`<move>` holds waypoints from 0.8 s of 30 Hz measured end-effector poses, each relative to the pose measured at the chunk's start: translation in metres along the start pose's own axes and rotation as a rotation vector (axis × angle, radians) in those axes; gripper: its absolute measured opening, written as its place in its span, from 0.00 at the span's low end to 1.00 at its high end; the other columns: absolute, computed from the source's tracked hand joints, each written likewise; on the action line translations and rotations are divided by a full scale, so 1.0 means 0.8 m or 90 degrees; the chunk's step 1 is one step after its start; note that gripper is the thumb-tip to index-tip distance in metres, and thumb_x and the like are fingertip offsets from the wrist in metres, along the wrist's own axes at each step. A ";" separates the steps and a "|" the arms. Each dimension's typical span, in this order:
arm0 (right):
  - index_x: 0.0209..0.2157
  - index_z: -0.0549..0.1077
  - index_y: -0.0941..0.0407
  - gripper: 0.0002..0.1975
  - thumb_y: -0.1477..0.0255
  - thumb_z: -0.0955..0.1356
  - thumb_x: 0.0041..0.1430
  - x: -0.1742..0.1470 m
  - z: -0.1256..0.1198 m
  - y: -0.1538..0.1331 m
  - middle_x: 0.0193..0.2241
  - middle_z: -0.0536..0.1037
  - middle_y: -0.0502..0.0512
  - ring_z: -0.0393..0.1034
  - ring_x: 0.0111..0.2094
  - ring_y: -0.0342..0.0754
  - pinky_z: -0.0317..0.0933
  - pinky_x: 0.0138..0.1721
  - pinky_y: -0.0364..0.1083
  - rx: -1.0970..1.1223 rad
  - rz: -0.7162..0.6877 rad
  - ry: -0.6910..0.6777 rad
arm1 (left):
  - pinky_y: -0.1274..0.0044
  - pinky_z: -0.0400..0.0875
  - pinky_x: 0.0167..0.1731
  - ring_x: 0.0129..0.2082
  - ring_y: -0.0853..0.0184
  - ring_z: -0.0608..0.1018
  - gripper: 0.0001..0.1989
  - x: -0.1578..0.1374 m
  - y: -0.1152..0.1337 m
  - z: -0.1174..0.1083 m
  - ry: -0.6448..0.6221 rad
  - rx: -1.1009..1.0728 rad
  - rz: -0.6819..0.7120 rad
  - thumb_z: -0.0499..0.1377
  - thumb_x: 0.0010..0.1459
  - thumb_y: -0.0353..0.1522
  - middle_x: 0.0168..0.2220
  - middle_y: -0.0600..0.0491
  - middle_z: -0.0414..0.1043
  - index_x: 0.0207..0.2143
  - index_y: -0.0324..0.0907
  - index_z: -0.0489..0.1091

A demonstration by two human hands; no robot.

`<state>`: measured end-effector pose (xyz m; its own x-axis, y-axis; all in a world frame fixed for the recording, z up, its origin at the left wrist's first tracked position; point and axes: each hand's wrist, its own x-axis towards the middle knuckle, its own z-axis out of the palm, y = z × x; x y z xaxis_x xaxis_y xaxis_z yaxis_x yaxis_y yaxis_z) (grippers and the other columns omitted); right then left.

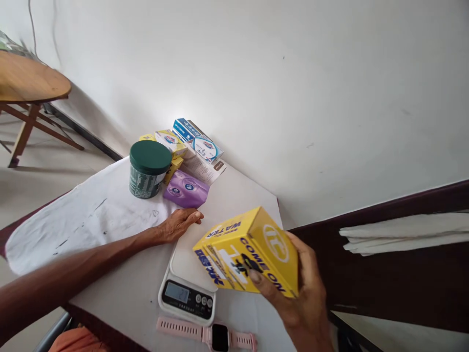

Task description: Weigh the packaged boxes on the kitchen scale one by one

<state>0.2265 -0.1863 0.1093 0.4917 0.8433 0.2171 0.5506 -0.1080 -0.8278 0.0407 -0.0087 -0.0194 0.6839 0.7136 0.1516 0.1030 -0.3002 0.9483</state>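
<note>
My right hand (308, 293) grips a yellow box (252, 256) with blue and white print. The box is tilted and held above the right side of a white digital kitchen scale (166, 298). Part of the scale's platform is hidden behind it. The lit display seems to read about 27. My left hand (181, 224) rests with fingers extended at the far edge of the scale, holding nothing. Just beyond it lies a purple tissue pack (186, 189). A dark green lidded tub (149, 168) stands upright beside that pack.
Yellow boxes (171, 141) and blue-and-white boxes (205, 148) are grouped near the wall. A pink-strapped smartwatch (220, 337) lies in front of the scale. White cloth (91, 215) covers the table's left side. A round wooden table (32, 80) stands at far left.
</note>
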 end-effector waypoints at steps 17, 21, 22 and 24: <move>0.68 0.59 0.48 0.56 0.51 0.79 0.38 -0.002 0.005 0.007 0.64 0.66 0.65 0.66 0.61 0.69 0.72 0.50 0.64 -0.100 -0.082 -0.044 | 0.62 0.66 0.61 0.57 0.56 0.72 0.24 -0.064 -0.001 0.019 0.094 0.108 0.034 0.42 0.74 0.43 0.55 0.42 0.71 0.60 0.39 0.65; 0.61 0.69 0.52 0.50 0.52 0.80 0.34 0.000 0.013 0.004 0.56 0.75 0.65 0.75 0.51 0.69 0.78 0.39 0.61 -0.083 -0.038 -0.032 | 0.60 0.64 0.63 0.59 0.54 0.70 0.23 -0.071 0.001 0.026 0.111 0.112 0.043 0.44 0.73 0.40 0.56 0.40 0.69 0.63 0.38 0.61; 0.60 0.70 0.52 0.49 0.52 0.81 0.33 0.000 0.014 -0.001 0.54 0.77 0.65 0.76 0.49 0.69 0.78 0.38 0.62 -0.071 -0.025 -0.023 | 0.59 0.64 0.63 0.59 0.54 0.69 0.23 -0.073 0.002 0.027 0.114 0.110 0.043 0.43 0.73 0.40 0.56 0.40 0.68 0.63 0.38 0.60; 0.58 0.71 0.49 0.47 0.51 0.80 0.34 -0.001 0.015 -0.017 0.52 0.78 0.63 0.77 0.48 0.70 0.78 0.39 0.65 -0.052 0.003 0.009 | 0.59 0.64 0.62 0.59 0.53 0.69 0.24 -0.076 0.005 0.027 0.119 0.105 0.040 0.43 0.73 0.40 0.56 0.38 0.68 0.64 0.36 0.59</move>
<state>0.2103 -0.1788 0.1142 0.5031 0.8355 0.2208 0.6009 -0.1546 -0.7842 0.0152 -0.0673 -0.0310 0.5493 0.7898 0.2728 0.1911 -0.4366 0.8791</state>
